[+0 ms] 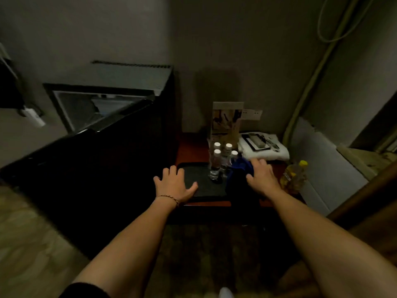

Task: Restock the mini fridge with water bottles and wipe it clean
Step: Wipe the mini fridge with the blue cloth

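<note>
Dim, murky, softly blurred view with wide-angle bending at the edges.

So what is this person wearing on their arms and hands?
Very little. Both forearms are bare, no gloves on either hand. The left hand has a thin braided bracelet at the wrist. A dark sleeve shows high on the left arm. The right hand wears nothing visible.

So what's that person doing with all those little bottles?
A person is getting ready to restock the fridge, whose door is open. Four bottles stand on a dark tray. The left hand rests spread over the tray, holding nothing. The right hand lies on a blue cloth beside the bottles.
</note>
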`<act>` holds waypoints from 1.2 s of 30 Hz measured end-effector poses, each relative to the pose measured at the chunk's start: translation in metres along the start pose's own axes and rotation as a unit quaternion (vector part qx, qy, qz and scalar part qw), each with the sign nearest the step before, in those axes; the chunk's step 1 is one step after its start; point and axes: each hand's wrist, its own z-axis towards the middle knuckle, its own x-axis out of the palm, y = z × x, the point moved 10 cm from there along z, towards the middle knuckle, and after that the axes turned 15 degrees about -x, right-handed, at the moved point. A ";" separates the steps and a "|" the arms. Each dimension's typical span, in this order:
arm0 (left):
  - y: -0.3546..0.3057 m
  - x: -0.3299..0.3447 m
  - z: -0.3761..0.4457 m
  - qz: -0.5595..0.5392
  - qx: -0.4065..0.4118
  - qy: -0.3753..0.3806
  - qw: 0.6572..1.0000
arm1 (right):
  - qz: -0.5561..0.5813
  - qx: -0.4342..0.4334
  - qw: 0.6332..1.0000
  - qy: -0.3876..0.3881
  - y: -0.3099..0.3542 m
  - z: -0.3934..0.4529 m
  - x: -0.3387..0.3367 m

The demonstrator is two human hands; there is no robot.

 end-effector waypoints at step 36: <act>0.309 -0.236 0.228 -0.060 -0.087 -0.229 0.968 | -0.037 -0.341 0.929 -0.136 0.471 0.265 -0.104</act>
